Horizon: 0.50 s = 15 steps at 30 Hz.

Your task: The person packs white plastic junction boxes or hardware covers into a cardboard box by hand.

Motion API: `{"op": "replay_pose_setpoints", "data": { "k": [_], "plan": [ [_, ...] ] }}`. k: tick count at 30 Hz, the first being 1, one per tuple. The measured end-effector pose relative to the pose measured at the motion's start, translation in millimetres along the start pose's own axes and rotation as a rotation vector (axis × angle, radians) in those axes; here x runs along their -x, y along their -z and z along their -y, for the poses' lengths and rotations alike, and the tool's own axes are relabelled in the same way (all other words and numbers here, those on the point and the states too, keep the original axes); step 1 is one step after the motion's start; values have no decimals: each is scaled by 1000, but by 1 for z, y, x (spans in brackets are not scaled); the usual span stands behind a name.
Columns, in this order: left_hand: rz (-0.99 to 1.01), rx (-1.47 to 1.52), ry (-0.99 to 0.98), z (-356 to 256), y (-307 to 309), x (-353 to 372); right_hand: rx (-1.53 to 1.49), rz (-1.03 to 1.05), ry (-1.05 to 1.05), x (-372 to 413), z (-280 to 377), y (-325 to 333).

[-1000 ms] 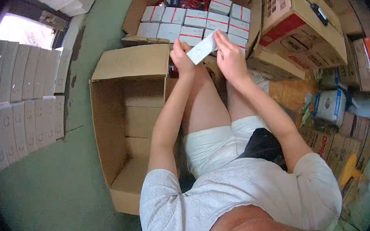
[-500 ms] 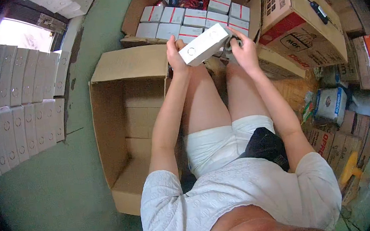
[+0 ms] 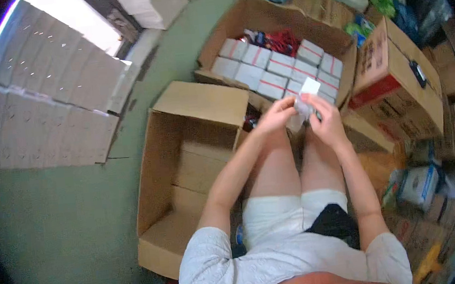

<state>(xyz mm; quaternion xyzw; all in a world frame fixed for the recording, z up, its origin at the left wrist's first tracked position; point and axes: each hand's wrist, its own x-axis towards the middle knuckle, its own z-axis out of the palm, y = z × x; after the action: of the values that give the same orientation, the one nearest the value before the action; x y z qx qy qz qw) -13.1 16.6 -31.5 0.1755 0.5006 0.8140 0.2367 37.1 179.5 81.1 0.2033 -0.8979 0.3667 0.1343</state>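
Above my knees, both hands are closed on a small white box [image 3: 310, 86], which is turned so that only part of it shows. My left hand [image 3: 280, 116] pinches at its near left side. From the right, my right hand [image 3: 325, 117] wraps it with bent fingers. Between the fingertips is a pale, shiny patch, too blurred to make out. Just beyond my hands, a large open carton [image 3: 221, 76] holds rows of white boxes [image 3: 283, 64] with red stripes, along with a tangle of red cord [image 3: 285, 42].
An open carton [image 3: 150, 166] stands left of my legs. Stacked white boxes [image 3: 45, 126] line the far left. At right is a closed brown carton [image 3: 397, 79] with a black object [image 3: 419, 73] on top. Packages and flattened cardboard [image 3: 442, 211] lie lower right.
My view has swung left, so the surroundings sit lower and further right. The white box has turned from lying lengthwise to more end-on, and my hands have come closer together.
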Motion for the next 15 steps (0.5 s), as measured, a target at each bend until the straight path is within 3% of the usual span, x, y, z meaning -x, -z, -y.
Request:
{"op": "replay_pose_setpoints", "data": {
  "k": [2,3,4,5,7,11,14,15],
  "plan": [
    [-367,-121,-61,50,15,-8,0,29,28,-2,8,-7],
    [-644,151,-113,42,-8,-4,10,63,19,-5,9,-10],
    [-647,143,-129,43,5,-5,7,57,36,-10,6,-14],
    [-498,265,-157,47,23,-6,51,-13,13,-15,-1,-18],
    [-442,331,-165,25,17,-6,89,-84,-40,-22,-10,-27],
    [-495,196,-219,-9,2,2,151,-10,165,-19,12,-50],
    [-536,364,-157,-20,-12,2,138,60,96,-20,19,-45],
    [-522,357,-172,-2,1,-1,173,-12,82,-22,9,-43]
  ]
}}
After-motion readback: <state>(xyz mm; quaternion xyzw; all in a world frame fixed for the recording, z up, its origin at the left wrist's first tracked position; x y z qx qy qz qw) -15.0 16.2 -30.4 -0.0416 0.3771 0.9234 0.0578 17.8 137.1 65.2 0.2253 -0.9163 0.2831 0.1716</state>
